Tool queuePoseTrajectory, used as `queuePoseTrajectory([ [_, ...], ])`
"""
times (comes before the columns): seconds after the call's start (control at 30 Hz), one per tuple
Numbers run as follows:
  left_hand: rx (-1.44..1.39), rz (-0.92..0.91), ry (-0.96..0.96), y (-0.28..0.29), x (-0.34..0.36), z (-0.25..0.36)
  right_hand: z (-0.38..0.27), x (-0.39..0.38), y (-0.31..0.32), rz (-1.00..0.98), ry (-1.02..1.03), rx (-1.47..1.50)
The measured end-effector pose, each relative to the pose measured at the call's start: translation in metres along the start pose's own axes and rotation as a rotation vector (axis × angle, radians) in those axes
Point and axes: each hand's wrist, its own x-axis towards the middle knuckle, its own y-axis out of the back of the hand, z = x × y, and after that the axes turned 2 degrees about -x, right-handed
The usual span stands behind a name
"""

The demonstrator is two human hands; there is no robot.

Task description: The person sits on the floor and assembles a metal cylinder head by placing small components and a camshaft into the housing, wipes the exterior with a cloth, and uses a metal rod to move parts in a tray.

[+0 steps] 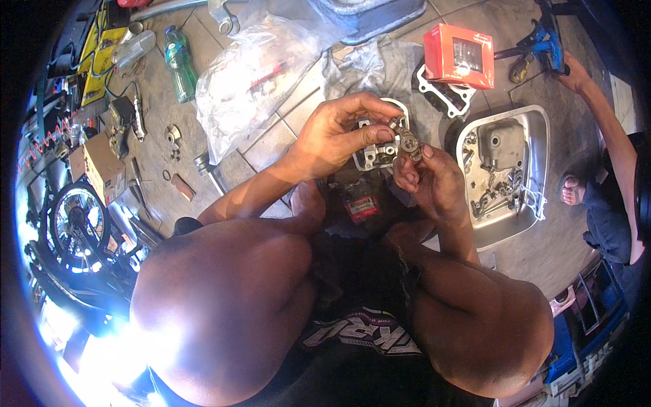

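Note:
A rocker arm (409, 141), a small dull metal part with a round, ring-like end, is held up between my two hands. My left hand (333, 132) pinches its upper end between thumb and fingers. From below, my right hand (435, 180) grips the round end with its fingertips. Under them, partly hidden by my left hand, a silver cylinder head (369, 157) rests on a grey cloth (363, 68). A clear packet with a red label (361, 207) lies close to my feet, below the cylinder head.
On the right sits a metal basin (505, 230) with a casing and loose bolts. A red box (458, 57) stands by a gasket (441, 95). At left are a plastic bag (234, 88), green bottle (180, 64) and tools. Another person's hand (575, 73) touches a blue-handled tool (542, 47).

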Motion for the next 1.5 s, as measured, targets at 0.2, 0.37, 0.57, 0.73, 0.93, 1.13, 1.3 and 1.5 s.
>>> queuePoseTrajectory([
  [0.2,0.23,0.037,-0.206,0.009,0.0,0.001,-0.015,-0.006,-0.019,0.228,0.795,-1.21],
  [0.37,0.126,0.017,-0.286,0.012,-0.001,-0.006,-0.026,-0.007,-0.021,0.189,1.077,-1.478],
  [0.57,0.096,0.016,-0.269,0.012,0.0,-0.007,-0.028,-0.008,-0.023,0.19,1.127,-1.531],
  [0.73,0.166,0.024,-0.221,0.013,-0.001,-0.002,-0.027,-0.006,-0.022,0.198,1.102,-1.507],
  [0.93,0.601,-0.019,-0.263,0.013,0.015,0.009,-0.012,-0.003,-0.015,0.348,0.849,-1.213],
  [1.13,0.727,-0.25,-0.473,0.029,0.051,0.019,-0.029,0.003,-0.03,0.454,0.497,-0.986],
  [1.3,0.802,-0.368,-0.582,0.03,0.066,0.016,-0.032,0.003,-0.026,0.407,0.453,-0.874],
  [1.5,0.85,-0.359,-0.545,0.033,0.063,0.007,-0.024,0.005,-0.017,0.428,0.476,-1.013],
])
